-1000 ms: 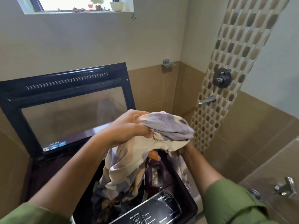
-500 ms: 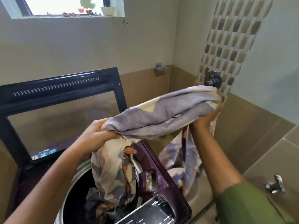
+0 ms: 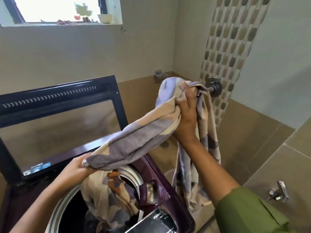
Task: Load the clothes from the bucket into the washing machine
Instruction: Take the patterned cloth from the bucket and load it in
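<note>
A long cream and purple patterned cloth [image 3: 134, 142] stretches between both my hands. My left hand [image 3: 79, 167] grips one bunched part low over the drum opening [image 3: 67, 206] of the purple top-load washing machine [image 3: 170, 195]. My right hand [image 3: 186, 105] holds another part raised high to the right, near the wall tap. One end of the cloth hangs into the drum, the other dangles down beside the machine toward a pale bucket rim [image 3: 168, 174], mostly hidden behind the cloth and my arm.
The machine's glass lid [image 3: 57, 125] stands open and upright behind the drum. A round tap knob [image 3: 213, 86] juts from the mosaic wall strip close to my right hand. Another tap [image 3: 277, 192] sticks out at lower right. A window [image 3: 64, 9] is above.
My right hand has risen up and to the right, pulling the cloth out longer. My left hand has dropped lower toward the drum, still gripping the cloth.
</note>
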`<state>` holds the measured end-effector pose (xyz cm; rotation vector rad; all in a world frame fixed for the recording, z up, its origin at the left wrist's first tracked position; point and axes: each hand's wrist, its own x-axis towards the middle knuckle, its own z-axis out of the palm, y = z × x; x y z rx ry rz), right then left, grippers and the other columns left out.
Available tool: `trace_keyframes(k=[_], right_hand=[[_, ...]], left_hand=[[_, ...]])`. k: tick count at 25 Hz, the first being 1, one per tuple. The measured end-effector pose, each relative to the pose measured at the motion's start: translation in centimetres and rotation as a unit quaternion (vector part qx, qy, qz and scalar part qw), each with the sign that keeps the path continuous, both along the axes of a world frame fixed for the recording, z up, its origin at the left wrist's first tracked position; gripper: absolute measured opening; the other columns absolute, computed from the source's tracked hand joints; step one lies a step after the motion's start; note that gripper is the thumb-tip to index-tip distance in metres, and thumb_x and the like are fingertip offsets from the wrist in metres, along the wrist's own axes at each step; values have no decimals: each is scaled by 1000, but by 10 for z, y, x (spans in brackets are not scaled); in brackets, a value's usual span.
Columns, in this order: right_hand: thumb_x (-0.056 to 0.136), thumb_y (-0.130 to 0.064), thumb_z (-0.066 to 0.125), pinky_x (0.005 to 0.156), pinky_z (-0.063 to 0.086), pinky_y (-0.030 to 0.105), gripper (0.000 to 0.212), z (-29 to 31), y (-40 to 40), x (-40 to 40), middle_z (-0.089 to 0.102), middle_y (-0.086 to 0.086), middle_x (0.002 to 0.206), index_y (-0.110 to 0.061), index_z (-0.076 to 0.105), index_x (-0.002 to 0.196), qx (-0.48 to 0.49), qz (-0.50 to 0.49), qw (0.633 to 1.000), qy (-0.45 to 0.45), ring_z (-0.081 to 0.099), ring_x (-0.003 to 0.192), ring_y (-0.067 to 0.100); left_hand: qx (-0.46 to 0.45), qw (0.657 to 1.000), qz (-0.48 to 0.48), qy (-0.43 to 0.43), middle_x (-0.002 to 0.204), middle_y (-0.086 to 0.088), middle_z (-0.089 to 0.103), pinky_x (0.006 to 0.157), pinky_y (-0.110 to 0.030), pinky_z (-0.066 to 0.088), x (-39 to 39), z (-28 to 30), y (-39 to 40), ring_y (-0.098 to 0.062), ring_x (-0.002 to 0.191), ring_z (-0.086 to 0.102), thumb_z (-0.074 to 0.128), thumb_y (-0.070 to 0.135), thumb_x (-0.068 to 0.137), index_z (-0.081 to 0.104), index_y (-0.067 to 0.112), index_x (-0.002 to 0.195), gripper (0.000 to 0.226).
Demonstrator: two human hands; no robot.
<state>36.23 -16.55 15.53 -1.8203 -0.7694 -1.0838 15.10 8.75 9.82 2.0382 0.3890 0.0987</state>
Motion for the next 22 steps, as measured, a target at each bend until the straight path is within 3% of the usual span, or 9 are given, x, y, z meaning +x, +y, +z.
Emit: trace_keyframes(k=[4, 5, 7, 8, 10, 13, 16, 19, 22], right_hand=[[84, -36, 62, 118, -1, 53, 30, 5, 29, -25, 41, 23, 146, -17, 46, 102, -128, 62, 987, -72, 31, 139, 42], [83, -32, 66, 118, -4, 51, 34, 6, 37, -34, 36, 22, 148, -16, 46, 105, -159, 87, 980, -80, 25, 141, 43], [80, -21, 73, 118, -11, 47, 37, 5, 55, -49, 25, 17, 151, -10, 53, 109, -207, 141, 962, -106, 1, 148, 37], [80, -16, 74, 117, -14, 45, 35, 4, 64, -53, 21, 14, 151, -5, 59, 110, -226, 164, 953, -117, -14, 148, 30], [83, -11, 71, 117, -17, 43, 39, 1, 78, -65, 15, 10, 153, -2, 60, 119, -264, 186, 939, -117, -29, 143, 23], [86, -11, 67, 119, -12, 43, 67, -10, 85, -75, -1, 2, 157, -11, 31, 143, -281, 240, 924, -101, -26, 145, 25], [87, -26, 62, 111, 35, 46, 80, -23, 73, -64, -8, 2, 160, -32, 9, 146, -261, 267, 928, 5, 20, 146, 35], [79, -35, 68, 82, 56, 41, 91, -51, 52, -55, 13, 2, 160, -34, 10, 149, -227, 187, 948, 120, 52, 124, 28], [70, -62, 66, 89, 50, 42, 98, -94, 39, -46, 37, -1, 147, -39, 13, 148, -311, 46, 892, 324, 50, 124, 28]], left_hand=[[101, 991, -17, 84, 81, 21, 74, 70, -15, 49, -7, -12, 17, -1, 88, 59, 83, 21, 56, 71, 24, 82, 29], [106, 988, -56, 98, 96, 29, 71, 80, -11, 48, -6, -7, 19, 4, 101, 56, 85, 11, 57, 68, 25, 102, 50], [58, 987, -118, 87, 137, 36, 48, 103, -16, 40, -3, 10, 16, 8, 131, 41, 94, 23, 49, 31, 40, 146, 118], [0, 992, -117, 56, 143, 38, 40, 106, -16, 38, 0, 22, 11, 9, 134, 37, 96, 36, 43, 13, 48, 150, 135], [-111, 987, -103, -57, 136, 36, 48, 98, -13, 44, 17, 50, -8, 8, 128, 47, 95, 50, 37, 6, 51, 148, 143], [-33, 986, -96, -134, 134, 16, 60, 100, -27, 48, 40, 74, -34, -3, 124, 56, 92, 51, 41, 24, 38, 149, 128], [36, 992, -13, -122, 104, 13, 73, 88, -41, 55, 42, 72, -33, -6, 95, 69, 84, 49, 43, 63, 37, 115, 77], [11, 992, 26, -122, 91, 2, 76, 84, -52, 55, 38, 71, -28, -23, 88, 71, 75, 40, 49, 71, 35, 96, 48], [-24, 989, -41, -140, 97, -5, 75, 88, -56, 52, 38, 78, -40, -30, 93, 69, 75, 27, 59, 73, 30, 101, 42]])
